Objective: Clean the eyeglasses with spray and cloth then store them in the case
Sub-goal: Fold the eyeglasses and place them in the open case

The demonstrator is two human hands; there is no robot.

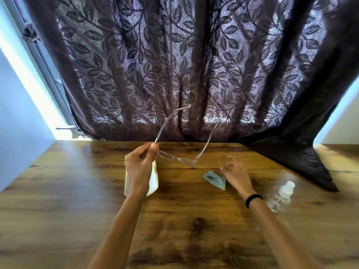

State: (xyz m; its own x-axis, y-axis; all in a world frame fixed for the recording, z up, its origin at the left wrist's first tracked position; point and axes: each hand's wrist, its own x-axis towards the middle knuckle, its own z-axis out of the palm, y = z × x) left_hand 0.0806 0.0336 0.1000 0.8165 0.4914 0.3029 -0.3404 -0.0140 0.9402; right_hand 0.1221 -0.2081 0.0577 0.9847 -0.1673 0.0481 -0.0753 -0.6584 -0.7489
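My left hand (pixel 140 166) pinches the left hinge corner of clear-framed eyeglasses (pixel 179 159) and holds them above the table, temples unfolded and pointing away from me. A cream glasses case (pixel 154 180) lies on the table under that hand, mostly hidden by it. My right hand (pixel 236 174) hovers blurred just right of a crumpled grey-green cloth (pixel 215 179), fingers apart, holding nothing. A small clear spray bottle (pixel 282 196) with a white cap lies on the table to the right of my right wrist.
The wooden table (pixel 77 200) runs to a dark leaf-patterned curtain (pixel 174 65) at the back. A fold of the curtain (pixel 295 162) drapes onto the table at the right. A pale wall (pixel 17 123) borders the left side.
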